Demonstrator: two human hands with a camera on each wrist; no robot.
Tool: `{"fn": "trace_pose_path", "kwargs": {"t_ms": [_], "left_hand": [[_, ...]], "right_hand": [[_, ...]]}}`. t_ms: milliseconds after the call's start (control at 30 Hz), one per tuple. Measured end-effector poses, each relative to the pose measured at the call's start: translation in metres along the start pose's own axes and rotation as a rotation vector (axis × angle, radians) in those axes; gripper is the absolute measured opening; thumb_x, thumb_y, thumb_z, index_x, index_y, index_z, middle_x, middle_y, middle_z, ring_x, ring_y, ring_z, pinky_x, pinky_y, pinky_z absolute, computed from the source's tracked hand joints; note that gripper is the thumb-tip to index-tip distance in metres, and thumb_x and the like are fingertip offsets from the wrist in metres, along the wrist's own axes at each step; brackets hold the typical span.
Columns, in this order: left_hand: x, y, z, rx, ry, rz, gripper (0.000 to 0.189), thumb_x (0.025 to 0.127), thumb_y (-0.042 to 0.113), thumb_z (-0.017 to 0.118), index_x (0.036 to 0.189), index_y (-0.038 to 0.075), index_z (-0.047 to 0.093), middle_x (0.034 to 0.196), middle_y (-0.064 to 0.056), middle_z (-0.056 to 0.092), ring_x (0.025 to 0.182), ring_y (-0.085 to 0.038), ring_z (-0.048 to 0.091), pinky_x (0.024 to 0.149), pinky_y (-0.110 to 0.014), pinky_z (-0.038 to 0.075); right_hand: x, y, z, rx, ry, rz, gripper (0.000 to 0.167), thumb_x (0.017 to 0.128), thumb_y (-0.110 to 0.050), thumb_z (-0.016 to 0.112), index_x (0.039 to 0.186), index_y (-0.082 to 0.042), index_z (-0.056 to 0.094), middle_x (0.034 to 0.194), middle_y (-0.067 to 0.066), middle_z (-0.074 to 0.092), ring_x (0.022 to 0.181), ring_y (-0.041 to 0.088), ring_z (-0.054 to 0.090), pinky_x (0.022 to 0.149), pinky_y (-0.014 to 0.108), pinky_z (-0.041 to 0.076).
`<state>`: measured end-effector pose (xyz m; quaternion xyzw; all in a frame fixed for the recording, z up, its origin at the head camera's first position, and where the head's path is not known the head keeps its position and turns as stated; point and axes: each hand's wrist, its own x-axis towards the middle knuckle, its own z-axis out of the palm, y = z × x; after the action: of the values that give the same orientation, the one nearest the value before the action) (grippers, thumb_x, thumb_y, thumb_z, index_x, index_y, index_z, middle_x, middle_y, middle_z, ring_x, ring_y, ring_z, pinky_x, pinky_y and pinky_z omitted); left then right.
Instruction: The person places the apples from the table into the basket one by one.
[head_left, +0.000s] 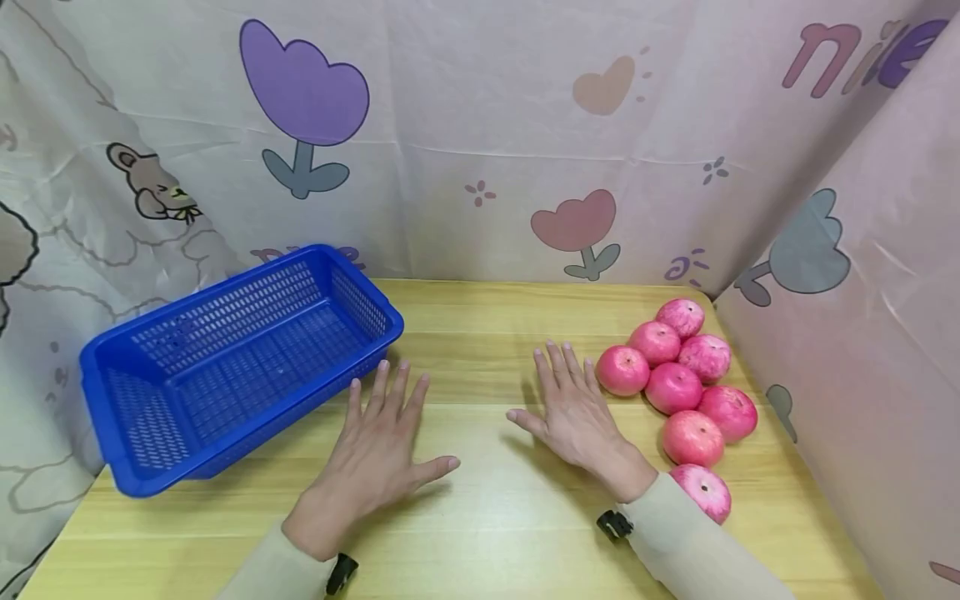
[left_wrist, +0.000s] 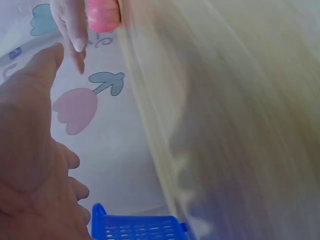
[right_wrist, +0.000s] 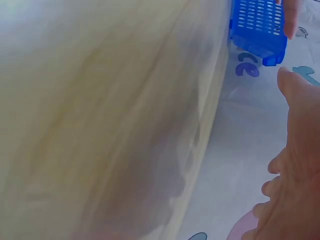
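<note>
Pale fabric hung like a curtain (head_left: 450,75), printed with tulips, hearts and lettering, rises beyond both hands and also comes down to the left of the left hand and the right of the right. Under the hands spreads a yellowish wood-grain table (head_left: 480,517), their shadows falling across its planks. To the left of the left hand and a little beyond it stands a deep blue rectangular plastic basket (head_left: 251,379) with slotted walls, set at a slant, its mouth facing up. Two off-white sleeves (head_left: 697,537) reach in from the person's side, each behind its hand. The left hand (head_left: 378,442) is spread, palm down, fingers straight and thumb out towards the other hand; its fingertips come up to the basket's near edge, though I can't tell whether they touch it. The right hand (head_left: 573,417) is likewise flat and spread, its thumb pointing back at the left; both palms are bare of any grip and look raised off the wood. Just right of the right hand lie eight round, glossy pink fruits (head_left: 673,387) in a loose cluster, running from beyond its fingertips back to its forearm, the nearest one partly behind the sleeve. Smallest are the black clip-like devices (head_left: 615,525), one at each wrist, on the side facing the other hand.
</note>
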<state>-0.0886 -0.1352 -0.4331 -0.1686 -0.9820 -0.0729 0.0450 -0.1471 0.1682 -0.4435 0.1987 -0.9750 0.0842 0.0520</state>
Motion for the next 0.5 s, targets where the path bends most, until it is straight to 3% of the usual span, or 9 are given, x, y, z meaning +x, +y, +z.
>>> {"fn": "trace_pose_path", "kwargs": {"t_ms": [300,500], "left_hand": [[-0.013,0.002,-0.026,-0.062,0.091,-0.020,0.118,0.087,0.079,0.065,0.168,0.006,0.023,0.174,-0.025,0.013,0.163,-0.043,0.005,0.128,-0.070,0.013],[-0.024,-0.012,-0.049,-0.108,0.144,-0.114,0.117,0.091,0.076,0.065,0.169,0.003,0.017,0.174,-0.025,0.013,0.163,-0.043,0.003,0.130,-0.065,-0.001]], "right_hand": [[0.019,-0.018,-0.008,0.055,0.005,-0.070,0.099,0.101,-0.069,0.052,0.168,-0.004,0.021,0.175,0.020,0.017,0.163,0.039,0.013,0.131,0.061,0.011],[0.038,-0.037,-0.014,0.073,0.006,-0.136,0.094,0.105,-0.065,0.050,0.168,-0.004,0.018,0.176,0.017,0.012,0.164,0.036,0.012,0.132,0.060,0.011]]}}
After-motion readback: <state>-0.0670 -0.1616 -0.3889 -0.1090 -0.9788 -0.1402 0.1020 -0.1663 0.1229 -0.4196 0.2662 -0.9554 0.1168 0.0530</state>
